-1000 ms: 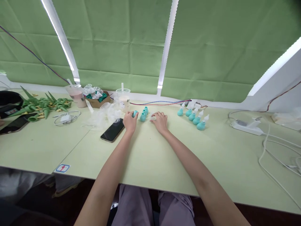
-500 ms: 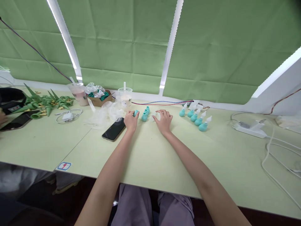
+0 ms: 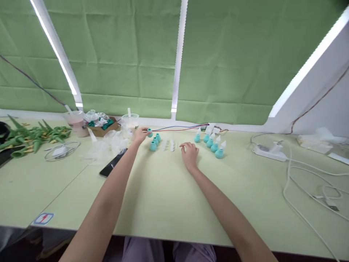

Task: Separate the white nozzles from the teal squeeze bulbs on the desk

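My left hand [image 3: 141,135] pinches a small teal squeeze bulb [image 3: 149,133], its open neck up, at the back of a short group of similar bulbs [image 3: 153,146]. My right hand [image 3: 190,155] hovers low over the table, fingers curved and slightly apart. Its fingertips are beside some tiny white pieces [image 3: 177,145], too small to make out. Between the hands lie two short rows of white plastic parts, one of translucent pieces [image 3: 164,145] and one of nozzle-like tips [image 3: 172,145]. To the right stand several teal bulbs with white pointed nozzles [image 3: 219,153].
Left of my forearm lie a phone [image 3: 110,165] and crumpled clear plastic bags [image 3: 109,143]. Behind are drink cups [image 3: 77,125] and a cardboard box [image 3: 105,129]. Green plastic pieces [image 3: 35,136] and a cable [image 3: 61,151] are further left. A power strip [image 3: 269,152] with cords lies right.
The view has shifted, so the table appears further left. My left hand has moved to the back of the bulb group with its bulb. My right hand has drawn back, uncovering the white parts.
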{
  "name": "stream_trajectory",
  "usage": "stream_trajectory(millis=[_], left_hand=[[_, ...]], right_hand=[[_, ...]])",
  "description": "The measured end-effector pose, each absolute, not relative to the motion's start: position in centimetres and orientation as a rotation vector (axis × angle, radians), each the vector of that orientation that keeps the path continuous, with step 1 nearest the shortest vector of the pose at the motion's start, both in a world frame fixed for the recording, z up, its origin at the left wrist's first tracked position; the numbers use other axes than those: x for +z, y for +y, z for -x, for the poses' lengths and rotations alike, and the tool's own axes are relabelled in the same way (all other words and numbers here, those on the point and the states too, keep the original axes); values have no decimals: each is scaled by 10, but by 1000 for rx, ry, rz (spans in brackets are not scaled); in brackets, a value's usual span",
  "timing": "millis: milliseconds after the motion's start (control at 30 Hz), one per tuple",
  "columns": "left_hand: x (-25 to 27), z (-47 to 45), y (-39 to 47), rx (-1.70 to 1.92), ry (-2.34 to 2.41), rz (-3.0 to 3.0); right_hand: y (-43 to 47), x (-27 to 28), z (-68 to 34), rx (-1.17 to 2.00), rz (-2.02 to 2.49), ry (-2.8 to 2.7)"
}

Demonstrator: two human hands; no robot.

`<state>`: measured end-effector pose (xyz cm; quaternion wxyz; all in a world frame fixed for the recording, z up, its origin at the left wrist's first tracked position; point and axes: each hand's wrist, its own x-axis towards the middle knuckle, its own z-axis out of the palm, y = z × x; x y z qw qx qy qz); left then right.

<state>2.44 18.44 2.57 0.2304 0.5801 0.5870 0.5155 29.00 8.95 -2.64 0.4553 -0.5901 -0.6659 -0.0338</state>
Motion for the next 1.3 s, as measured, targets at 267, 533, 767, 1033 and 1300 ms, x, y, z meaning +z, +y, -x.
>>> stream_trajectory(millis=[267,533,767,1033,1300], left_hand=[[1,-27,222,1300,1774,-1570],[-4,-22,223,1318,1652,-1521],[-10,-17,224,1275,1703,-1571],[-15,-16,222,1253,1755,-1603],[-20,-12,229,1282,1604,-1520]], right_hand=[[94,-29,-289,-131,1413,-1796],[94,-31,-284,-224,1284,-1946],[93,-29,-282,-250,1290,-1957],[92,-28,-283,-228,1297,-1983],[90,-27,-282,-230,1219,-1982]])
